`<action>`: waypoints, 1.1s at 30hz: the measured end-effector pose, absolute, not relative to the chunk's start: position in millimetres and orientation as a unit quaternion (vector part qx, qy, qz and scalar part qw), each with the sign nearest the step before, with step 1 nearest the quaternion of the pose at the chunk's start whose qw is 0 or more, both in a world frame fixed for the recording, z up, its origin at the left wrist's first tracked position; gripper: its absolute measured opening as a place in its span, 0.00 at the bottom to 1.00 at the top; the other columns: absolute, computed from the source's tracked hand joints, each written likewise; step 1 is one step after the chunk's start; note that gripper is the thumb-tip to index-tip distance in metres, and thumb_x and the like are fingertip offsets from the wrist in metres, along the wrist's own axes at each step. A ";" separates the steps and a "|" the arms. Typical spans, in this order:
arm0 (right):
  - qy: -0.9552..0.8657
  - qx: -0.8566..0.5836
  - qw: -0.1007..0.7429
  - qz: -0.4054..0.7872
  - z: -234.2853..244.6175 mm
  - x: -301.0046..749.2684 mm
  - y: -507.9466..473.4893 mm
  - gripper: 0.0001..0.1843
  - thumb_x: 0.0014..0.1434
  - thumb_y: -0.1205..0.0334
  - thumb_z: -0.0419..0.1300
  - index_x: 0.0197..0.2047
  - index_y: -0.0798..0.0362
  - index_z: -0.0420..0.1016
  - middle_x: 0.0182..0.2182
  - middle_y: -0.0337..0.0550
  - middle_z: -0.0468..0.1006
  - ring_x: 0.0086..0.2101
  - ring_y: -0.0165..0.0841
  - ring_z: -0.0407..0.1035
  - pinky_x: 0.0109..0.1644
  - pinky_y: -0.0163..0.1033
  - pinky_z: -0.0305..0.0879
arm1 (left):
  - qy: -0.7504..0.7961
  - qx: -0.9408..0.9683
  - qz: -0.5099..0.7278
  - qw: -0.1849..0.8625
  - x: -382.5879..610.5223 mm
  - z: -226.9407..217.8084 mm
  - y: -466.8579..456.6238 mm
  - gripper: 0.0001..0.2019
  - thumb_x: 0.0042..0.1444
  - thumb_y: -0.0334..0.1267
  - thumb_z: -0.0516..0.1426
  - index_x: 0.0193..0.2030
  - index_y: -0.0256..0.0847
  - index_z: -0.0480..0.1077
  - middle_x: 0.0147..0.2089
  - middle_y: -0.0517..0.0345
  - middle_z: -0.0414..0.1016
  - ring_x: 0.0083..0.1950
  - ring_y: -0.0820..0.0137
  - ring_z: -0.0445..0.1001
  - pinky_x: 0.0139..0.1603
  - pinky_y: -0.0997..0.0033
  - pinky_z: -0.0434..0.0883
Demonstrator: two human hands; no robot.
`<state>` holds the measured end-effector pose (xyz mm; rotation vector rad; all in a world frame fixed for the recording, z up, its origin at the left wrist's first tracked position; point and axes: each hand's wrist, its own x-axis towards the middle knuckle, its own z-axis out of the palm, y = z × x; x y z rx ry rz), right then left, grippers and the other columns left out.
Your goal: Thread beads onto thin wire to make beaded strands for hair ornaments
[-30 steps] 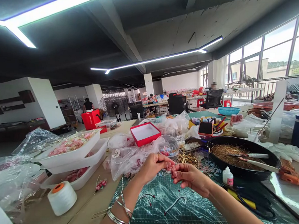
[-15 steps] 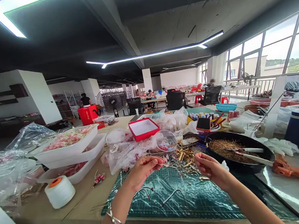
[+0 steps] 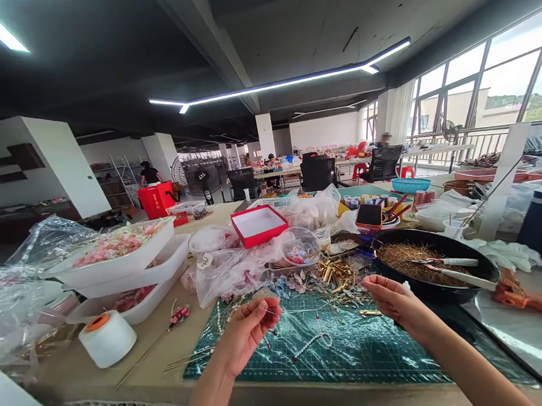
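Note:
My left hand (image 3: 250, 327) is closed in a pinch above the green cutting mat (image 3: 358, 355), with a fine thread or wire (image 3: 294, 311) running right from its fingertips. My right hand (image 3: 391, 299) has thumb and fingers pressed together by the black pan. Whether the thin strand reaches it is too faint to tell. Between and below the hands, a string of pale beads (image 3: 310, 346) with red ends curls over the mat. Pink fabric flowers (image 3: 299, 282) and gold-coloured metal pieces (image 3: 333, 277) lie behind the hands.
A black pan (image 3: 431, 292) of fine brown-gold pieces, with pliers (image 3: 442, 261) in it, stands at right. Left are stacked white trays (image 3: 124, 270), a cone of white thread (image 3: 107, 342) and a flower stem (image 3: 179, 315). A red box (image 3: 259, 225) rests on plastic bags behind.
My left hand has moved down and left, my right slightly right, widening the gap. The bead string has changed from a bent line to a curl. The camera view has shifted slightly.

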<state>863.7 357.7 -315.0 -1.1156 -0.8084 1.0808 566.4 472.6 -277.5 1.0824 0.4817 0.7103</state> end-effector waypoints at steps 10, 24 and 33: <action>-0.353 -0.531 0.623 0.454 -322.9 878.1 350.7 0.14 0.47 0.50 0.59 0.33 0.50 0.67 0.16 0.26 0.49 0.16 0.21 0.38 0.16 0.32 0.33 | 0.250 0.453 0.348 0.782 557.3 -288.0 471.5 0.08 0.52 0.33 0.55 0.37 0.34 0.74 0.30 0.56 0.73 0.32 0.77 0.69 0.35 0.80 0.68; -0.349 -0.551 0.628 0.424 -312.5 878.2 341.8 0.13 0.49 0.52 0.59 0.33 0.52 0.66 0.16 0.27 0.48 0.17 0.22 0.36 0.18 0.33 0.30 | 0.277 0.493 0.371 0.736 549.6 -293.0 467.5 0.09 0.52 0.36 0.55 0.37 0.35 0.74 0.33 0.54 0.75 0.37 0.73 0.70 0.41 0.76 0.68; -0.380 -0.581 0.598 0.400 -299.6 874.1 335.3 0.13 0.50 0.50 0.57 0.33 0.51 0.67 0.16 0.27 0.48 0.17 0.23 0.36 0.19 0.34 0.30 | 0.199 0.470 0.424 0.748 558.9 -264.0 479.5 0.12 0.54 0.39 0.52 0.41 0.37 0.71 0.30 0.58 0.70 0.39 0.71 0.69 0.49 0.65 0.65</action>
